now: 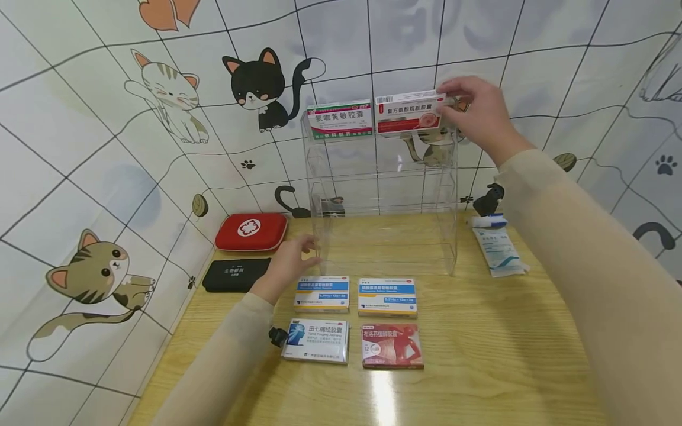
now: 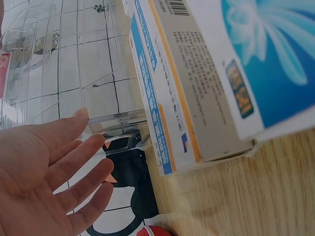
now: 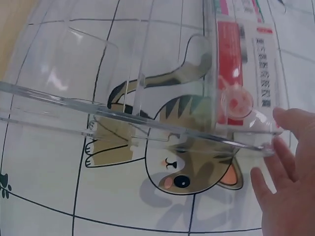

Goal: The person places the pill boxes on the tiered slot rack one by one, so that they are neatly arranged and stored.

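Pinching the red-white box [image 1: 407, 113], the right hand [image 1: 476, 109] is half curled.

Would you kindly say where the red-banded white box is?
The red-banded box is at the rack's top right in the head view, between the green-edged box and right hand.

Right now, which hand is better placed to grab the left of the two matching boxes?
Likely the left hand: it holds nothing and is near that blue-and-white box; the right hand grips the red-and-white box atop the clear stand.
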The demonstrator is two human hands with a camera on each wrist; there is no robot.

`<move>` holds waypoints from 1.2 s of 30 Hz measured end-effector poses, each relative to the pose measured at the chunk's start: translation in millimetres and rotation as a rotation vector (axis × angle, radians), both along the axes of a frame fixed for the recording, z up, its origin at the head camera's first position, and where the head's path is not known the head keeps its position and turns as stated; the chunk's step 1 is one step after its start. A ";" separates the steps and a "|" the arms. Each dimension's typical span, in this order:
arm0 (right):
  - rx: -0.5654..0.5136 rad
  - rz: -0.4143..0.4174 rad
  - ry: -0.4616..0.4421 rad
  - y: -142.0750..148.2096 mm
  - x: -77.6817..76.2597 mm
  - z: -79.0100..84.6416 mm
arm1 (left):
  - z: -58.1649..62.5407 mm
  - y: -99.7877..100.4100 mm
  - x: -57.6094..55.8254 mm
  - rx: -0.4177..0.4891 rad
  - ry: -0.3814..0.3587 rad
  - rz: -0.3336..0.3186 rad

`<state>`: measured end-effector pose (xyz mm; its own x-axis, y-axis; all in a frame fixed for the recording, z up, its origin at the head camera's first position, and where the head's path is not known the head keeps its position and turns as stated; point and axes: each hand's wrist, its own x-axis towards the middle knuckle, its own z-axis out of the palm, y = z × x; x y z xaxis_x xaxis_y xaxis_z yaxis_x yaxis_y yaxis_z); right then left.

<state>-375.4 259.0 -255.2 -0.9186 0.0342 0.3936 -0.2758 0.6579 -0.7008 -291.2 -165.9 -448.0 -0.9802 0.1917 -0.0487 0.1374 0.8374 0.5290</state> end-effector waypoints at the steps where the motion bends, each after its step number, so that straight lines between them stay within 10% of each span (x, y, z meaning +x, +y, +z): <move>1: 0.003 0.010 0.016 -0.3 3.6 -0.5 | -0.5 0.0 -0.1 0.005 -0.001 -0.003; 11: 0.000 0.142 0.149 -21.6 70.8 -40.0 | -1.0 -3.2 0.1 -0.001 0.024 -0.019; 23: 0.049 0.285 0.005 -48.7 167.6 -169.3 | 0.3 -1.7 0.1 -0.012 0.019 -0.024; 36: 0.097 0.404 -0.292 -52.0 177.2 -237.3 | 3.0 2.5 2.2 -0.025 0.033 -0.025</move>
<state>-198.1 207.0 -492.5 -0.9231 -0.3707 0.1018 -0.3233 0.6053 -0.7274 -289.0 -163.4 -445.0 -0.9763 0.2154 -0.0218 0.1755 0.8463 0.5030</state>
